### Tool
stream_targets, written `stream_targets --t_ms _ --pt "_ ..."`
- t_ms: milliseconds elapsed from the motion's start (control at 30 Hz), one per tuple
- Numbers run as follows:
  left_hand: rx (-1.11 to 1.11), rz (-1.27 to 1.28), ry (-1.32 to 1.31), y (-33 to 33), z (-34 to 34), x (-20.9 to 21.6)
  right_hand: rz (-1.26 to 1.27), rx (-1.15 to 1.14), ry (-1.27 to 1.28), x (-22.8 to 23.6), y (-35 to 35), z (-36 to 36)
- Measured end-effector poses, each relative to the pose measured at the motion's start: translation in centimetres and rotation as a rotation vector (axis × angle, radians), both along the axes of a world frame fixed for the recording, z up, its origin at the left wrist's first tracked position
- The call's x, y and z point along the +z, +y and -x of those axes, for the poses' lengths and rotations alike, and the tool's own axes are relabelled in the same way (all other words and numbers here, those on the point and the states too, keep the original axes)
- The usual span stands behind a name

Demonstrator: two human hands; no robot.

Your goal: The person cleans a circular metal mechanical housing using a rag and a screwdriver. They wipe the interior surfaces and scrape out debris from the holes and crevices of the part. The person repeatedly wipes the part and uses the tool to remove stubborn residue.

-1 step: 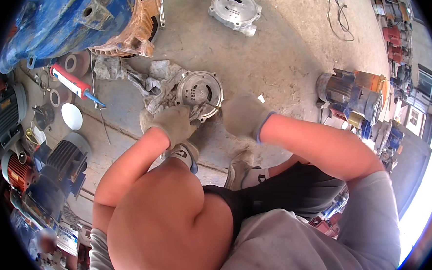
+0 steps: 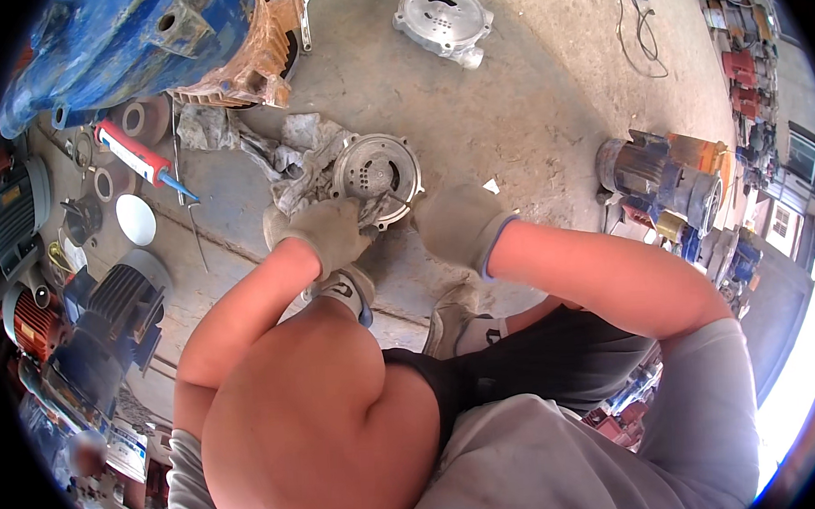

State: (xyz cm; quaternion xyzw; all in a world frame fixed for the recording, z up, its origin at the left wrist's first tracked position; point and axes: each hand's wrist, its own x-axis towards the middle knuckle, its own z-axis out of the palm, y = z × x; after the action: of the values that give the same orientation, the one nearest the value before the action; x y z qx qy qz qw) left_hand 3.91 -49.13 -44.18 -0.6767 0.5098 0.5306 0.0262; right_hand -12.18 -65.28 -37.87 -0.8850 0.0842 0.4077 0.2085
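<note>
The near lid (image 2: 384, 159) is dull metal. The far lid (image 2: 443, 18) is paler, shinier metal. The rag (image 2: 309, 135) is crumpled cloth. The left glove (image 2: 325, 236) and right glove (image 2: 461, 228) look like matt cloth. The tube (image 2: 132, 152) on the left is smooth, shiny plastic. The blue case (image 2: 125, 53), far left, has rough, scratched paint. The floor (image 2: 529, 110) looks like rough, dull concrete.

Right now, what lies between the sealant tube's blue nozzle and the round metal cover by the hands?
The head view shows concrete floor nearest the blue nozzle, then a crumpled grey rag beside the metal cover.
</note>
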Motion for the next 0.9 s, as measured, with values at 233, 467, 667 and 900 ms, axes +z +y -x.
stream_targets --t_ms 233,467,667,900 --pt "0.036 -0.012 0.003 -1.6 0.2 0.7 0.035 0.090 0.017 -2.2 -0.6 0.3" --pt "0.066 0.207 -0.080 -0.7 2.1 -3.4 -0.265 -0.714 0.255 -1.1 -3.9 -1.7" --pt "-0.054 0.202 -0.134 -0.9 2.1 -3.2 0.111 0.365 -0.004 -2.1 -0.8 -1.8" --pt "0.052 0.279 -0.186 0.2 2.9 -5.0 -0.170 -0.494 0.312 -3.5 -3.2 -2.3"
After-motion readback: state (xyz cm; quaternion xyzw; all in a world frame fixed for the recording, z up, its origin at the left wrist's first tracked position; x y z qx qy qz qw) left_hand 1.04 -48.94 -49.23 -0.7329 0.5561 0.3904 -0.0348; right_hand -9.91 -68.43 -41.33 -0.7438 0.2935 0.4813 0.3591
